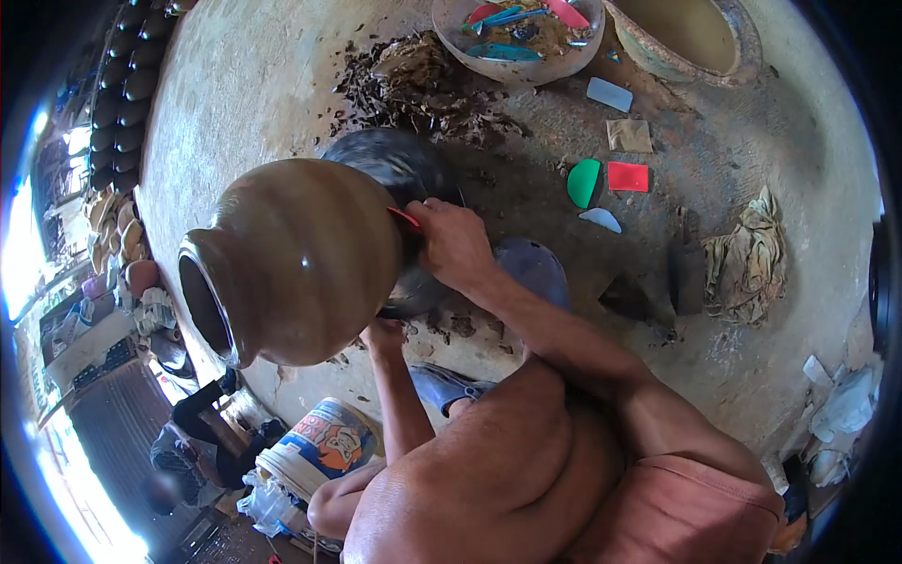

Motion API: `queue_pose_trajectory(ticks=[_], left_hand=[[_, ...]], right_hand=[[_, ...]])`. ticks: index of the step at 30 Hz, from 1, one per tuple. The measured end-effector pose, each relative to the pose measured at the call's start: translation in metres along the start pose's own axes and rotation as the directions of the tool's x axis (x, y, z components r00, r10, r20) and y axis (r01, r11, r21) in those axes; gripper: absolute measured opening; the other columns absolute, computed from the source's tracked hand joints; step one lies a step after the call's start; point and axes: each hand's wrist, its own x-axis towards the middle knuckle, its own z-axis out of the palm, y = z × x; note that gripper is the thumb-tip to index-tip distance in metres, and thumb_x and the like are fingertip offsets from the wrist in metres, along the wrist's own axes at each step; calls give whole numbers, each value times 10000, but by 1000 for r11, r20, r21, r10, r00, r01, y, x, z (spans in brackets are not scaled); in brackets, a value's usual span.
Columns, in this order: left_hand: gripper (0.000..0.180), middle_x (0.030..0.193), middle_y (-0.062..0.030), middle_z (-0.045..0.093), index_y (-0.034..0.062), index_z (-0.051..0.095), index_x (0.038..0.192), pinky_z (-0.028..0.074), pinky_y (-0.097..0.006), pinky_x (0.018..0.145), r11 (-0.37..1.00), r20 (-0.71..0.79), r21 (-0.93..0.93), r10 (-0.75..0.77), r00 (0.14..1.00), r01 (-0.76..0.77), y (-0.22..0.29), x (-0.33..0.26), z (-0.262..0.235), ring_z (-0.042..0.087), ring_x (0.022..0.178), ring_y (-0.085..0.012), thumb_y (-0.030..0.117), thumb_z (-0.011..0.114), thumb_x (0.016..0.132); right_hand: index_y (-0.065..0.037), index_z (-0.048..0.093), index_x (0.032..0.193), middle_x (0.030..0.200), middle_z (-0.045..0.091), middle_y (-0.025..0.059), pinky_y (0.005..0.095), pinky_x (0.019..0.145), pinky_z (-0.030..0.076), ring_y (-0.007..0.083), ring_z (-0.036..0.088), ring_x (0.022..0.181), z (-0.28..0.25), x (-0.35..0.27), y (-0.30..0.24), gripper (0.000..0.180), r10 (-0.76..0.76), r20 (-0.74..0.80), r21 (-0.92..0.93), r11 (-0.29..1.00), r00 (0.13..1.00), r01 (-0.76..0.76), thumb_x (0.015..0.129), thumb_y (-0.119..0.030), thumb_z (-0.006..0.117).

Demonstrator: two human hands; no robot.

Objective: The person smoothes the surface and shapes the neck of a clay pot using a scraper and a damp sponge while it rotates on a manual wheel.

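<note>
Sideways, the brown clay pot (296,258) lies with its mouth pointing left, its base right. Right hand (454,242), closed on a thin red scraper (404,217), touches that base; left hand (383,334) props underneath, its grip hidden.

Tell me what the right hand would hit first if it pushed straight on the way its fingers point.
The right hand points left, and the red scraper in its fingers already meets the brown clay pot. Pushing on, it would press straight into the pot's wall; nothing else seems to lie between, though depth is hard to judge.
</note>
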Motion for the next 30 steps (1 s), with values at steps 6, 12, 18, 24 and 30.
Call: queue_pose_trajectory(ticks=[6,12,18,24,30], left_hand=[[808,1480,-124,555,174,449,1555,573,-443,833,886,-225,-459,-188,956,67,-76,-63,94,598,1156,-292,784,450,1025],[942,1412,-114,601,79,454,1538,579,-479,871,955,-192,-284,-143,971,85,15,-25,61,644,1010,-298,842,431,987],[815,1408,-110,589,173,502,1489,546,-489,941,941,-172,-280,-243,955,190,-60,-54,89,631,1115,-327,817,482,989],[774,1481,-119,575,153,516,1509,510,-549,1029,971,-111,-196,-163,980,140,-5,-38,70,573,1308,-321,737,536,1001],[700,1482,-111,594,125,536,1518,550,-521,1027,968,-19,-248,30,999,-34,9,29,11,589,1331,-318,564,668,989]], right_hand=[[-84,656,1105,1000,690,189,544,842,565,407,707,995,-1,-5,0,255,-21,1,-54,998,1000,22,851,-94,661],[-104,647,1079,1018,679,161,548,831,565,420,694,998,-9,11,2,298,18,-57,-48,999,998,-21,790,-74,715],[-111,652,1114,1011,672,157,543,831,568,409,693,989,1,8,2,380,-2,-37,-65,998,999,-1,748,-47,731],[-102,656,1129,1023,673,151,527,842,572,403,693,1001,-7,6,-1,398,7,-49,-39,999,999,-9,744,-55,744],[-101,661,1134,1020,677,142,518,851,574,385,694,1021,-8,-3,-4,401,-19,-43,-14,1000,999,19,745,-55,748]])
